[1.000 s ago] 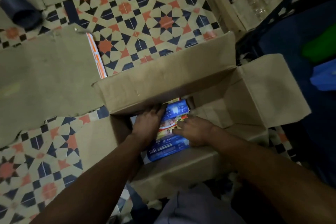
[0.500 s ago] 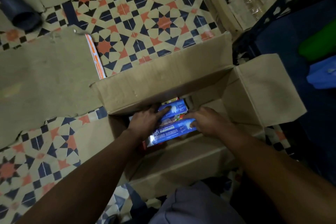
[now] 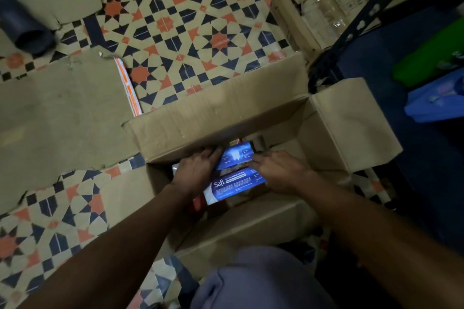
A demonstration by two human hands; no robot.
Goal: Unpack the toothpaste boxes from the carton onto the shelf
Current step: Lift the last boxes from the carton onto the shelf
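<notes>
An open brown carton (image 3: 221, 118) stands on the patterned floor with its flaps spread. Inside it lie blue toothpaste boxes (image 3: 234, 184); the nearest one reads "Safi" and is tilted up on its long side, and another blue box (image 3: 237, 155) lies behind it. My left hand (image 3: 194, 173) grips the left end of the boxes. At their right end my right hand (image 3: 278, 170) holds them, fingers curled over the top edge. Most of the carton's inside is hidden by its far flap and my hands. A dark metal shelf frame (image 3: 364, 22) rises at the upper right.
Flattened cardboard sheets (image 3: 57, 108) cover the floor at the left, with an orange-striped strip (image 3: 128, 88) at their edge. A dark cylinder (image 3: 25, 30) lies at the far left. On the shelf sit a green item (image 3: 431, 55) and a blue item (image 3: 437, 103). Another carton (image 3: 296, 17) stands at the upper right.
The front toothpaste box has turned from lying flat to standing on its long side. My right hand moved from its top to its right end, and both hands have closed round the boxes.
</notes>
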